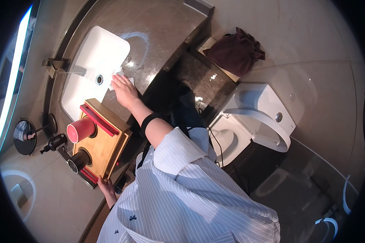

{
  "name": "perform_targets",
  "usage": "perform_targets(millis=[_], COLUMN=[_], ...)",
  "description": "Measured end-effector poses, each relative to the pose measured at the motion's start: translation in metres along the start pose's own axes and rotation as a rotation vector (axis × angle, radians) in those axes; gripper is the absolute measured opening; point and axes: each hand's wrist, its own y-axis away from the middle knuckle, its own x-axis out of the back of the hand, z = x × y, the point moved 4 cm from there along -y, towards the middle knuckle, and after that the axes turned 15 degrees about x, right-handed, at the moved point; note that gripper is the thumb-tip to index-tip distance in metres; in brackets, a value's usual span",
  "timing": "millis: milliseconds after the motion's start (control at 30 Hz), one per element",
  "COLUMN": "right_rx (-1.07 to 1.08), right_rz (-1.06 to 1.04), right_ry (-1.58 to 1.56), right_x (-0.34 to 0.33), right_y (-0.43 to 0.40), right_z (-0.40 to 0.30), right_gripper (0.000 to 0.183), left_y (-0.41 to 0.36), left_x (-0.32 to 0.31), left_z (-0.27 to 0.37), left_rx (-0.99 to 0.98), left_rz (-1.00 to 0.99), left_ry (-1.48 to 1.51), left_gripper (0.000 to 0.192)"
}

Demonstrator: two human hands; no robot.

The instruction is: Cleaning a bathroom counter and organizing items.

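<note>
My right hand (125, 92) lies palm down with its fingers together over a white tissue (131, 81), pressing it on the counter at the front rim of the white sink (108, 39). At the near corner of a bamboo tray (102, 148), my left hand (106, 186) grips the edge beside a red handle; part of its fingers is hidden. This tray has red handles at both ends and partly overhangs the sink. A red cup (80, 130) and a black cup (79, 161) stand on it in dark round rings.
A wall faucet (55, 67) sticks out over the sink. Left of the tray are a dark pump bottle (55, 142) and a round mirror (25, 136). The wet stone counter (164, 27) runs onward. Behind stands a toilet (252, 118) with a raised lid, near a dark maroon cloth bag (234, 53).
</note>
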Motion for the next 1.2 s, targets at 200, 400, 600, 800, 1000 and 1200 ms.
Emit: perform_targets(millis=[200, 400, 600, 800, 1000, 1200], right_rx=[0.0, -0.088, -0.058, 0.024, 0.17, 0.282], right_rz=[0.062, 0.11, 0.065, 0.092, -0.124, -0.289], right_ry=[0.057, -0.005, -0.027, -0.129, 0.087, 0.127], right_x=[-0.003, -0.01, -0.007, -0.018, 0.001, 0.003], right_y=[0.002, 0.002, -0.003, -0.004, 0.001, -0.008], right_z=[0.006, 0.016, 0.014, 0.013, 0.008, 0.029], right_gripper=[0.034, 0.035, 0.033, 0.035, 0.046, 0.046], left_y=[0.007, 0.034, 0.033, 0.01, 0.063, 0.112], left_x=[-0.013, -0.034, -0.038, 0.021, 0.022, -0.005], left_z=[0.006, 0.007, 0.016, -0.003, -0.067, -0.115], left_rx=[0.039, 0.113, 0.103, -0.015, -0.126, -0.191], left_rz=[-0.021, -0.035, -0.093, -0.053, 0.14, 0.157], left_ry=[-0.08, -0.195, -0.185, 0.049, 0.456, 0.308], left_gripper=[0.035, 0.041, 0.042, 0.05, 0.053, 0.029])
